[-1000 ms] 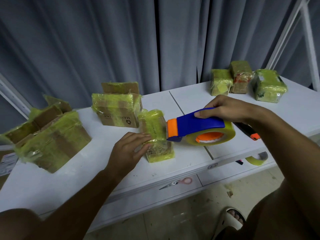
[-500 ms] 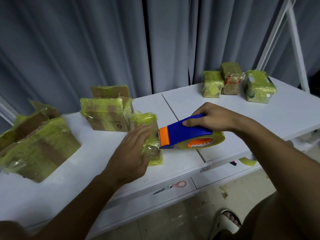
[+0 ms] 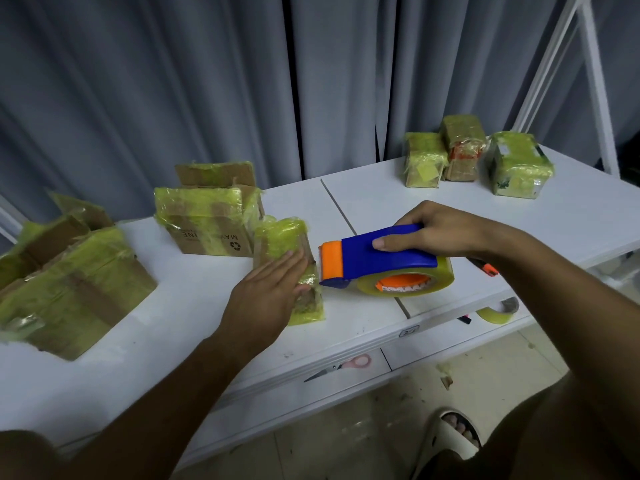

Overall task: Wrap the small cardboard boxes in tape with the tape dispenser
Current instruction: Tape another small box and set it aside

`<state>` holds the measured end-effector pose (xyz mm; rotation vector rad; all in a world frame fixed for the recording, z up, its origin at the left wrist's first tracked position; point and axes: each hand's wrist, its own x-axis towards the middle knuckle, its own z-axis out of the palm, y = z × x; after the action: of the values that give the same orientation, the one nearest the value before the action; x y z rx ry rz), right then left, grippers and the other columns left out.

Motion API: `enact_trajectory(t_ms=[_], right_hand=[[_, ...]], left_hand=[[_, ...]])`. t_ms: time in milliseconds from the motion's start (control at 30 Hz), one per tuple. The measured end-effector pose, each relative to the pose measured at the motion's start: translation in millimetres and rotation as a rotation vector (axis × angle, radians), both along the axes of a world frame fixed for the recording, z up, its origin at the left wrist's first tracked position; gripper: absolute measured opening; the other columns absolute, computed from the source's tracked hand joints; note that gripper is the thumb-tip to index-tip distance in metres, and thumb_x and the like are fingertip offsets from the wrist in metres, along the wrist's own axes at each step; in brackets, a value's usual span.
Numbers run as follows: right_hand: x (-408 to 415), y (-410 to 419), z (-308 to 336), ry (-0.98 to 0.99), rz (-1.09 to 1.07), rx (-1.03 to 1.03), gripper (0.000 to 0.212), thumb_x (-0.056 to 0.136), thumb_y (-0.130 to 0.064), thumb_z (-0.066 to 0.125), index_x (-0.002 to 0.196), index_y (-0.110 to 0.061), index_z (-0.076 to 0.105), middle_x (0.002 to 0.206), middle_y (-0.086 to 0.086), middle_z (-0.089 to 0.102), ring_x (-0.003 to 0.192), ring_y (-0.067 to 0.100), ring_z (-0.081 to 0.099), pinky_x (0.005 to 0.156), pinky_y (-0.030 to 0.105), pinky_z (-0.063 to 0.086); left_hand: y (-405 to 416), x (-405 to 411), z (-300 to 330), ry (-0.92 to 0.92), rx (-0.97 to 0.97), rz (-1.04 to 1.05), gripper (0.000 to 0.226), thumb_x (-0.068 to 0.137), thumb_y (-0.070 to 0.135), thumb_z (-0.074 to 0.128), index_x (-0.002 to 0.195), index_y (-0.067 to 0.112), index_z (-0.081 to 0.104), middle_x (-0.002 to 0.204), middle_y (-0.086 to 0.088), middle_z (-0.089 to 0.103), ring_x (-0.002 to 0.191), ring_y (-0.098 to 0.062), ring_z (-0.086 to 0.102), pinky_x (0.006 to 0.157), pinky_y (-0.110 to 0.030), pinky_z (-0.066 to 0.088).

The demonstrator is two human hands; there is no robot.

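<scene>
I judge the job well along; left of the tape dispenser (image 3: 384, 259), big boxes (image 3: 69, 271) sit taped, three small ones (image 3: 474, 157) behind it; my right hand (image 3: 440, 233) grips it; my flat left hand (image 3: 270, 289) presses the small box (image 3: 287, 247) touching its nose, apparently mid-wrap.

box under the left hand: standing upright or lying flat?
Upright. The small box stands on end on the table, taller than wide; the left hand presses flat against its near face, beside the tape dispenser.
</scene>
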<state>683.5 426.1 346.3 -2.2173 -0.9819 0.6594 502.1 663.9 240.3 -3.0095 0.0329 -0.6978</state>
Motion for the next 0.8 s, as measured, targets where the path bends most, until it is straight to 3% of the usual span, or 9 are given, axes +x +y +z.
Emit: enact_trajectory(t_ms=[67, 200, 367, 567, 667, 800], right_hand=[[3.0, -8.1, 2.2, 0.006, -0.009, -0.007, 0.056, 0.075, -0.064, 0.067, 0.093, -0.011, 0.077, 0.084, 0.001, 0.078, 0.082, 0.022, 0.075, 0.077, 0.034, 0.057], [5.6, -15.0, 4.6, 0.001, -0.044, -0.056, 0.051, 0.076, -0.063, 0.070, 0.090, -0.014, 0.077, 0.082, -0.001, 0.078, 0.079, 0.019, 0.074, 0.078, 0.034, 0.057], [-10.7, 17.7, -13.4, -0.225, -0.053, -0.138, 0.048, 0.078, -0.070, 0.069, 0.084, -0.023, 0.075, 0.083, -0.004, 0.073, 0.081, 0.011, 0.067, 0.072, 0.033, 0.056], [-33.3, 37.1, -13.0, -0.450, -0.176, -0.214, 0.048, 0.080, -0.069, 0.065, 0.094, -0.023, 0.058, 0.092, 0.000, 0.058, 0.088, 0.018, 0.055, 0.065, 0.033, 0.040], [-39.2, 41.6, -7.8, -0.425, -0.230, -0.219, 0.041, 0.083, -0.060, 0.065, 0.080, -0.024, 0.046, 0.084, 0.000, 0.053, 0.072, 0.014, 0.050, 0.056, 0.030, 0.032], [-41.8, 45.0, -2.6, -0.398, -0.245, -0.242, 0.038, 0.084, -0.056, 0.064, 0.083, -0.023, 0.046, 0.083, -0.001, 0.053, 0.072, 0.015, 0.051, 0.056, 0.030, 0.033]], left_hand=[[-0.6, 0.5, 0.4, -0.003, -0.007, 0.006, 0.042, 0.097, 0.030, 0.053, 0.130, 0.005, 0.061, 0.130, -0.010, 0.064, 0.120, -0.024, 0.061, 0.097, -0.044, 0.046], [-2.8, 0.9, 2.1, 0.028, 0.000, 0.034, 0.049, 0.098, 0.036, 0.037, 0.130, 0.008, 0.061, 0.131, -0.007, 0.064, 0.122, -0.022, 0.060, 0.101, -0.038, 0.036], [-4.0, 1.5, 1.2, 0.062, -0.075, 0.034, 0.051, 0.100, 0.037, 0.032, 0.135, 0.010, 0.058, 0.135, -0.005, 0.061, 0.127, -0.021, 0.056, 0.103, -0.036, 0.034], [-5.2, 3.7, -3.6, 0.060, -0.154, 0.044, 0.055, 0.103, 0.042, 0.025, 0.138, 0.013, 0.055, 0.138, -0.002, 0.058, 0.132, -0.017, 0.050, 0.107, -0.033, 0.034], [-6.2, 3.4, -3.0, 0.047, -0.169, 0.038, 0.053, 0.103, 0.041, 0.025, 0.137, 0.013, 0.055, 0.138, -0.001, 0.058, 0.132, -0.016, 0.049, 0.108, -0.034, 0.038], [-6.8, 3.2, -2.5, 0.024, -0.182, 0.023, 0.055, 0.104, 0.042, 0.022, 0.136, 0.013, 0.056, 0.137, -0.001, 0.059, 0.132, -0.015, 0.050, 0.108, -0.033, 0.035]])
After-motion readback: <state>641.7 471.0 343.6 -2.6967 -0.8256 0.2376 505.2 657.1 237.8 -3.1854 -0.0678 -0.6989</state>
